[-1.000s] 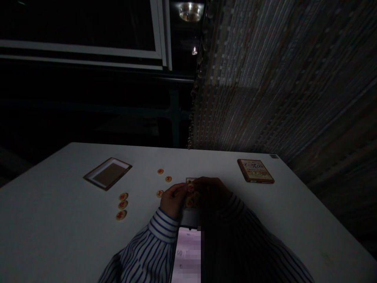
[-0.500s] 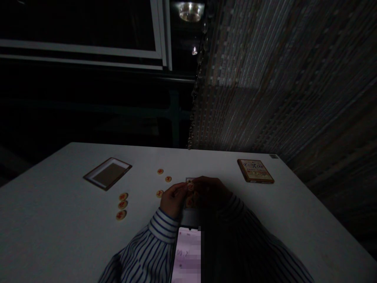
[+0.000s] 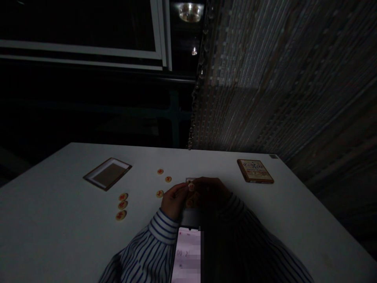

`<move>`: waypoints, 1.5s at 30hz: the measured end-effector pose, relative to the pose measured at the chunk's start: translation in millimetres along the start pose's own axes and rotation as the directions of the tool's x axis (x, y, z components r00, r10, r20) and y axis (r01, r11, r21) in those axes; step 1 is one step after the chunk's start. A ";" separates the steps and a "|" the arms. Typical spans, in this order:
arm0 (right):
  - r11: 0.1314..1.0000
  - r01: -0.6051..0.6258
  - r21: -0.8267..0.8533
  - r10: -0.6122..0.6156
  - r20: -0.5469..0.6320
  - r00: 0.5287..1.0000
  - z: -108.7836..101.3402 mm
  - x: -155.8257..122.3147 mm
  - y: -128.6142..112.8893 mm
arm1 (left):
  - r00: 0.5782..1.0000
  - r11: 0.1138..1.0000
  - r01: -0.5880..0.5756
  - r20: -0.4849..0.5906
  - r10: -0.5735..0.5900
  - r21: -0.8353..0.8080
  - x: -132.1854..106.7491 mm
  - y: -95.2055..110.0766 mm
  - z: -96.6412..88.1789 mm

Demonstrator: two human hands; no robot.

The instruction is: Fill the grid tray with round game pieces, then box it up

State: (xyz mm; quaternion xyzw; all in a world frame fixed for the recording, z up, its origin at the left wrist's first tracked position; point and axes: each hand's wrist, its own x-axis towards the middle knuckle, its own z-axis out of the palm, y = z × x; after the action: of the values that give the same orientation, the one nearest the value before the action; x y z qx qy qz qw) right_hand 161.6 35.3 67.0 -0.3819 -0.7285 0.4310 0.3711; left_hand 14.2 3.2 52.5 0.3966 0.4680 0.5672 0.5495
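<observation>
Across the near part of the scene you've got that white table, biggest thing by far. Hanging past its far right side is the string curtain, and far left there's a pale window frame. Room's pretty dark, btw.

Your two hands meet near the middle of the table. Left hand: thumb and fingertips look pressed together, pinching the edge of a piece. Right hand curls in from the right, deep in shadow, so I can't tell what its fingers are doing.

Near you, between your sleeves, lies a lit phone. Far left is an open tray, far right a flat box. Under your fingers there's a small box with some round red-marked pieces in it.

Three loose pieces line up on the left; three more are scattered just left of your hands. Smallest thing: the piece at your left fingertips, above the small box.

I'd call this step handling one piece; my guess is the next move calls for a steady pinch and better light.
</observation>
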 end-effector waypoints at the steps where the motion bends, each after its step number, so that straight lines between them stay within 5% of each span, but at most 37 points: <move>1: 1.000 -0.015 0.013 0.015 -0.002 1.000 1.0 0.0 0.4 | 1.000 1.000 -0.002 -0.002 0.002 0.016 0.4 -0.8 -0.6; 8: 0.979 -0.090 0.185 0.091 0.004 0.996 5.3 0.2 2.2 | 1.000 0.999 0.007 -0.004 -0.007 0.032 1.8 -2.0 -2.6; 25: 0.949 0.197 -0.245 -0.200 0.015 0.980 -3.3 0.7 -2.9 | 1.000 0.999 -0.015 0.015 0.015 0.039 0.9 -4.5 -1.6; 35: 0.856 0.191 -0.480 -0.187 0.056 0.981 -2.1 2.1 -11.2 | 1.000 1.000 0.022 0.017 -0.023 0.016 0.9 -3.4 -0.4; 45: 0.888 0.174 -0.426 -0.162 0.062 0.985 -3.6 0.2 -5.9 | 0.999 0.999 0.040 0.010 -0.040 -0.022 0.6 -3.1 0.6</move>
State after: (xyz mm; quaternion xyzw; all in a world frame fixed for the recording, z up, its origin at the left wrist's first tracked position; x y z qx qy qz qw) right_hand 163.2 34.7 73.7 -0.3844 -0.8404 0.2309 0.3045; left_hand 15.6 3.7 49.6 0.3837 0.4668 0.5593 0.5674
